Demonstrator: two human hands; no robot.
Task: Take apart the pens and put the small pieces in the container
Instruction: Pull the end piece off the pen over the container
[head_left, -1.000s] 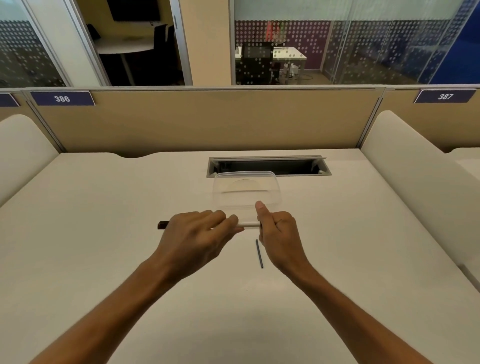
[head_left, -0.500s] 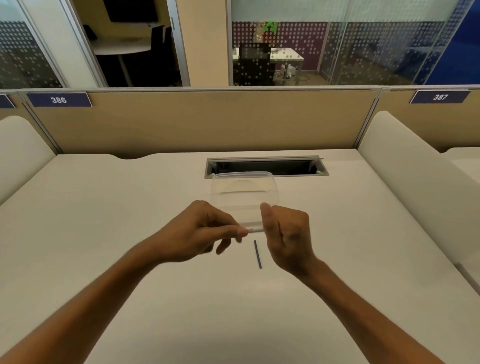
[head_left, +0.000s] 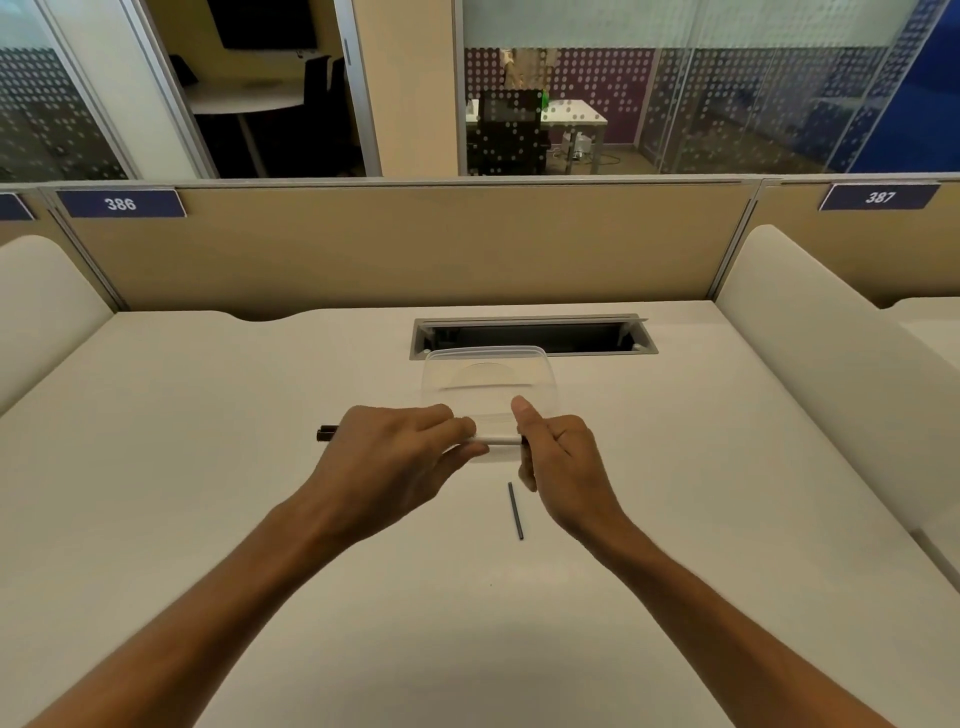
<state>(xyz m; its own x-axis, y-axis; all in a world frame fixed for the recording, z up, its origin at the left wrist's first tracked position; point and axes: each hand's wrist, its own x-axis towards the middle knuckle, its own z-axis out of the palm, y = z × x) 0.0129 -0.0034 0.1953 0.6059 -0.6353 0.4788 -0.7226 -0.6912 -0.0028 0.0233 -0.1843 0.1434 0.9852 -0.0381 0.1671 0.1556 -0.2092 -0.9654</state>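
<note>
A white pen (head_left: 496, 441) lies level between both hands, just above the desk. My left hand (head_left: 395, 457) grips its left part, and the pen's dark end (head_left: 327, 432) sticks out past the knuckles. My right hand (head_left: 558, 457) pinches the right end, thumb pointing up. A thin dark refill (head_left: 516, 510) lies on the desk below the right hand. The clear plastic container (head_left: 491, 382) stands right behind the hands; I see nothing inside it.
A white desk (head_left: 208, 467) with a cable slot (head_left: 532, 336) behind the container. A tan partition (head_left: 415, 249) closes the back, and padded white dividers (head_left: 810, 374) rise at both sides.
Half a second ago the hands were raised and turned with the pen mostly hidden; now they have dropped back level and the pen's dark end shows again at the left.
</note>
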